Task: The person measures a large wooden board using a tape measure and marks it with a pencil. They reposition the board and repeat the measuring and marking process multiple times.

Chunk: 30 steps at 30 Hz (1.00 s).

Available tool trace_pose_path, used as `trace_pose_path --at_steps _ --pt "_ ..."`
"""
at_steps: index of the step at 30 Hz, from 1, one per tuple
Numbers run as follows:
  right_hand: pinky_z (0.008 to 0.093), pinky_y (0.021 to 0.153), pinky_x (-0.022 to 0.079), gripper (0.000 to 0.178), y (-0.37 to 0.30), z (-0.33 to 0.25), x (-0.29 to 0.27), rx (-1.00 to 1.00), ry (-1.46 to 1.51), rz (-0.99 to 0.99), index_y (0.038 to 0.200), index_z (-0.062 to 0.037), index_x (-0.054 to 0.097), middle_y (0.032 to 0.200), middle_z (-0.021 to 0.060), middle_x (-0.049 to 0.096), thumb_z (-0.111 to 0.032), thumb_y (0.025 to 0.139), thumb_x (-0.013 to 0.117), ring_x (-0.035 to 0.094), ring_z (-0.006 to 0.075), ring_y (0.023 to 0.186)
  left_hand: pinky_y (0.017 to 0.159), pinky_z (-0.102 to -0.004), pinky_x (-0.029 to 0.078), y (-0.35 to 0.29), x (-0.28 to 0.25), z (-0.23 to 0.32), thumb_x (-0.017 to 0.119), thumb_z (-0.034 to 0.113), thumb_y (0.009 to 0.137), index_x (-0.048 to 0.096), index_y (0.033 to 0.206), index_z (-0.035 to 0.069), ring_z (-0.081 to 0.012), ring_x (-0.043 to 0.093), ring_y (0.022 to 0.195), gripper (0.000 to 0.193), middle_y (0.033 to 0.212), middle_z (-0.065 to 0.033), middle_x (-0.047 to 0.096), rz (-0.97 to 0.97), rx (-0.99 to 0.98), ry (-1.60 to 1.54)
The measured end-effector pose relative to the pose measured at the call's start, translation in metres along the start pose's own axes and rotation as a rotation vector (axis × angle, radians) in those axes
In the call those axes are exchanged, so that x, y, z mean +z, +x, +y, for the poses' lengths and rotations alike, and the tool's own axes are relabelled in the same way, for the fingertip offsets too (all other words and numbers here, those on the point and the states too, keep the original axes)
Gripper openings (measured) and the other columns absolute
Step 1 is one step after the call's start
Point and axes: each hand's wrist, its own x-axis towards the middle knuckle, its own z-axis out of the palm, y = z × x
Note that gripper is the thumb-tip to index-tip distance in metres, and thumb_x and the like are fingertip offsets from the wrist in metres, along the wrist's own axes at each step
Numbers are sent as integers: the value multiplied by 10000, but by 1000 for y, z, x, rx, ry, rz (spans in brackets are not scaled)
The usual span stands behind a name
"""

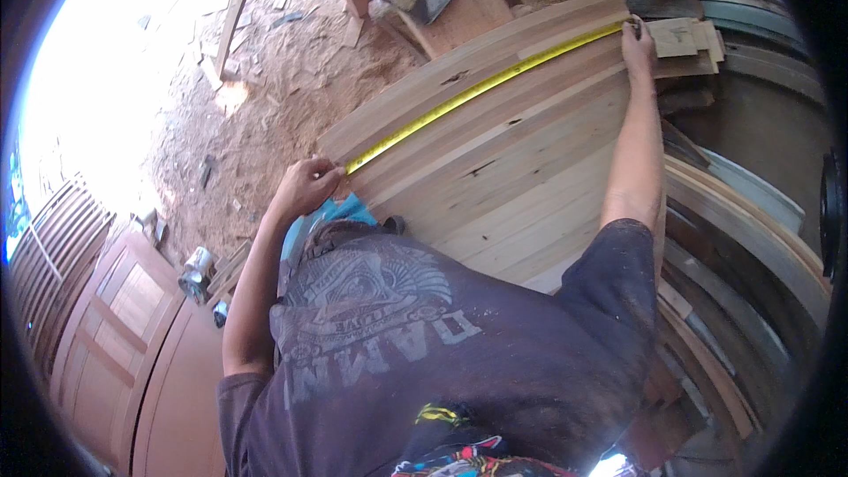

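A yellow tape measure (481, 89) is stretched across a wide panel of joined wooden boards (495, 168). At the panel's left edge, the fingers of my left hand (311, 185) are closed on one end of the tape. My right hand (638, 49) grips the other end at the panel's far right edge, with part of the tape's end hidden by the fingers. Several small dark knots and cracks mark the pale wood. A piece of blue material (349, 210) shows just below my left hand, beside my shirt.
Beyond the panel stands a wooden block or bench (459, 0) with a dark metal square-shaped bar. Long boards (742, 203) are stacked along the right. Panelled wooden doors (115, 318) lean at the lower left, near a metal can (198, 267). Wood scraps litter the dirt floor (256, 115).
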Motion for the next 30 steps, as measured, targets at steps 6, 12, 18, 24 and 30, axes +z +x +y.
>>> trace_pose_path --at_steps 6,12,18,24,30 --pt "450 1031 495 502 9 14 2 -38 -45 29 1328 -27 636 1271 243 674 -376 970 588 644 402 1193 546 -347 503 13 13 -24 653 388 959 755 992 24 -137 606 610 380 685 -45 633 57 190 -35" --pt "454 1032 493 505 -5 -16 -8 32 -86 16 1325 -26 638 1252 256 677 -380 967 597 636 404 1210 619 -367 535 4 7 -8 677 405 934 780 1056 36 -181 662 635 402 723 -101 692 30 50 -62" --pt "389 844 543 492 -4 31 0 190 380 208 1239 -37 668 1099 162 696 -456 1011 548 672 292 988 609 -354 540 2 -1 1 692 411 919 776 1084 38 -170 661 641 416 755 -89 710 -27 -7 -72" --pt "306 573 496 784 -97 -25 -31 343 1284 106 1100 -7 679 882 33 659 -722 1008 372 594 140 697 587 -348 523 8 6 -9 693 405 917 770 1040 33 -157 639 629 399 751 -64 695 -10 42 -119" --pt "284 572 510 914 -203 -42 -22 491 1439 -349 1048 3 720 626 -21 567 -822 944 339 486 115 544 558 -355 501 13 7 -13 682 396 925 767 1002 35 -145 603 595 378 710 -38 660 -16 99 -97"
